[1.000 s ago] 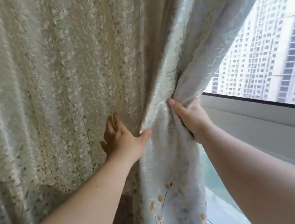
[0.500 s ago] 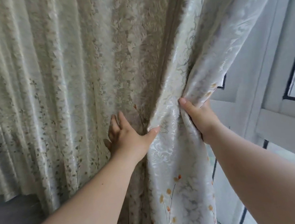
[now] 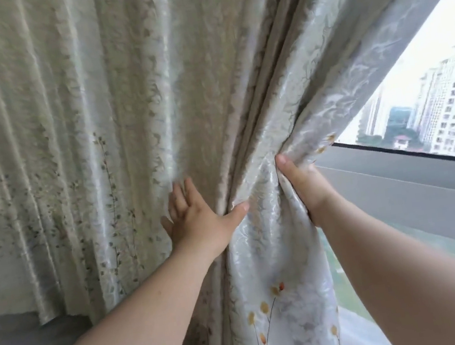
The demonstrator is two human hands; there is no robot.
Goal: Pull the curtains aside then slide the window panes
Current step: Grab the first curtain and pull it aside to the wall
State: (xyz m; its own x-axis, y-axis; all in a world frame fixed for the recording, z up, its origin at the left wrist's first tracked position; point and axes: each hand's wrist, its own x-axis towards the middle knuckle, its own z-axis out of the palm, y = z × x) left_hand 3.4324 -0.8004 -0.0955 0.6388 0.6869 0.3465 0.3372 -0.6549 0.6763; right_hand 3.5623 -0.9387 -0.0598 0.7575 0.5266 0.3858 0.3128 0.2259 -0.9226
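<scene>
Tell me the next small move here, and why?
Probably keep drawing the bunched curtain leftward: the right hand pinches its edge and the left hand presses flat on the folds, but fabric covers most of the window; only its right part shows.

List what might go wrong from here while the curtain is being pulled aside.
1. The right hand pinches only the edge fold of the curtain; the glossy fabric may slip out and swing back over the window.
2. The left hand lies flat on the folds rather than gripping, so the bunch could spread again.
3. The cloth runs taut up and to the right from the grip; a hard tug might strain its hanging, which is out of view.
</scene>
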